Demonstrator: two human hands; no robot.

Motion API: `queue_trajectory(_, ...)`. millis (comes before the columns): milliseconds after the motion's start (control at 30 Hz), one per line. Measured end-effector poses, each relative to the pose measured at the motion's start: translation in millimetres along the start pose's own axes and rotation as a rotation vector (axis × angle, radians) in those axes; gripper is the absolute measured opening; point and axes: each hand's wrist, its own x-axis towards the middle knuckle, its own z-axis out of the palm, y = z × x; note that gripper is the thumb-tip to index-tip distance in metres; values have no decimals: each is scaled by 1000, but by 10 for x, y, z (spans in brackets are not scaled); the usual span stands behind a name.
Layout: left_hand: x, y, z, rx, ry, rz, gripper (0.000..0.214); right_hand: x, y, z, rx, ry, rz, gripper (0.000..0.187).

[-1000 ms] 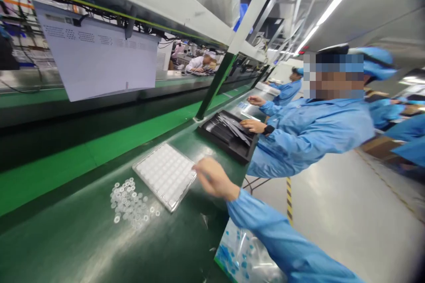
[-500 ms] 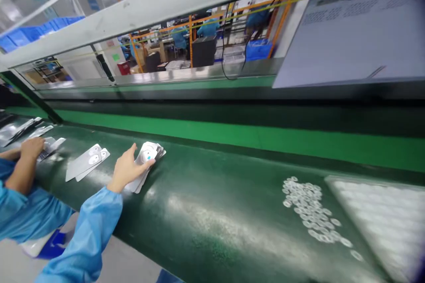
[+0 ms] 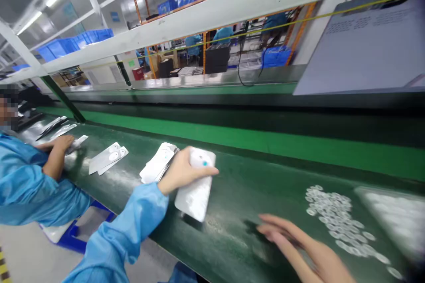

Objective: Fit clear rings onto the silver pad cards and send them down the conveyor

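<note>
My left hand [image 3: 181, 171] grips a white phone back cover [image 3: 194, 201] with a blue dot near its top, thumb across the front. The cover is tilted and raised over the green work surface. Just left of that hand lies a fanned pile of similar covers [image 3: 154, 167]. My right hand [image 3: 303, 250] is low on the right, its fingers stretched out and slightly blurred, with nothing visible in them. Right of it is a scatter of small white rings [image 3: 335, 216] on the green surface [image 3: 252, 185].
A clear tray [image 3: 361, 192] of white pieces stands at the far right. Two more covers [image 3: 108, 158] lie farther left, beside a co-worker in blue sleeves [image 3: 49, 185]. A paper sheet [image 3: 358, 53] hangs at upper right, below a white beam [image 3: 212, 17].
My left hand has lifted a cover off the pile and carried it right. My right hand has come into view at lower right. The view has shifted somewhat to the left.
</note>
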Motion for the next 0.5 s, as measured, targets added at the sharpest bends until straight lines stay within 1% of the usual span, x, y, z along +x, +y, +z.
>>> queue_trajectory(33, -24, 13, 238, -162, -104, -31, 51, 173, -150, 96, 68, -115, 42, 42)
queue_trajectory(67, -53, 15, 463, -294, -170, -61, 49, 330, -270, 182, 127, -207, 68, 46)
queue_trajectory(100, -84, 9, 662, -409, -202, -91, 47, 465, -346, 255, 153, -258, 80, 51)
queue_trajectory(133, -113, -4, 824, -490, -201, -116, 46, 572, -375, 312, 173, -279, 95, 57)
queue_trajectory(167, -136, -22, 945, -553, -196, -132, 46, 646, -360, 354, 204, -287, 112, 60)
queue_trajectory(200, -150, -43, 1026, -618, -202, -149, 47, 685, -315, 382, 230, -284, 128, 61)
queue_trajectory(267, -160, -86, 1093, -742, -284, -205, 50, 676, -196, 410, 261, -278, 151, 59)
queue_trajectory(333, -161, -112, 1089, -817, -359, -275, 47, 606, -118, 415, 200, -278, 138, 55)
queue_trajectory(367, -161, -118, 1081, -828, -364, -307, 44, 572, -105, 410, 147, -277, 121, 54)
queue_trajectory(433, -163, -118, 1073, -803, -327, -349, 36, 532, -124, 381, 59, -293, 83, 53)
queue_trajectory(500, -161, -120, 1082, -782, -290, -382, 31, 530, -171, 323, 37, -330, 59, 53)
